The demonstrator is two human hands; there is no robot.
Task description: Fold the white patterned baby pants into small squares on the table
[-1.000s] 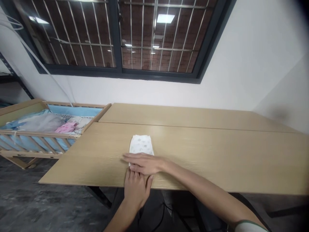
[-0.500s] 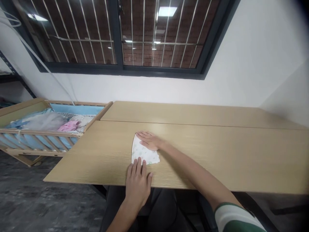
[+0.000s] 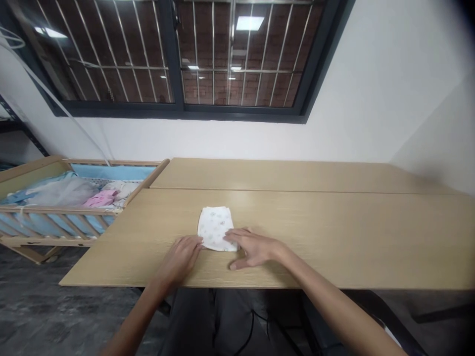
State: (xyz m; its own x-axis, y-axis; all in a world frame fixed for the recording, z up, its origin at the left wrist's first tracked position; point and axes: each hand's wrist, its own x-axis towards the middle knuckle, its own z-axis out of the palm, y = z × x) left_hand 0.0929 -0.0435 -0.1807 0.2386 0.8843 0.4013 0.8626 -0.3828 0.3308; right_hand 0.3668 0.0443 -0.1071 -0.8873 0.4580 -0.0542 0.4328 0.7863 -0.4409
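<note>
A small folded white cloth (image 3: pixel 214 225) with a faint scattered print lies flat on the light wooden table (image 3: pixel 334 237). My left hand (image 3: pixel 181 258) is at its lower left corner, fingertips touching the edge and fingers stretched out close together. On the lower right side, my right hand (image 3: pixel 254 247) rests its fingertips on the cloth. Its fingers are extended and its thumb stands apart near the tabletop. The underside of the left fingers is hidden.
A wooden crib (image 3: pixel 77 212) with blue lining stands left of the table, holding a pink cloth (image 3: pixel 101 199) and other fabrics. Behind the table are a white wall (image 3: pixel 237 138) and a barred window (image 3: pixel 178 106). Black cables (image 3: pixel 252 329) hang below the front edge.
The cloth has gone from a tapered shape to a more rectangular one. My right hand has come from its top to its lower right; my left hand has shifted left to the lower left corner.
</note>
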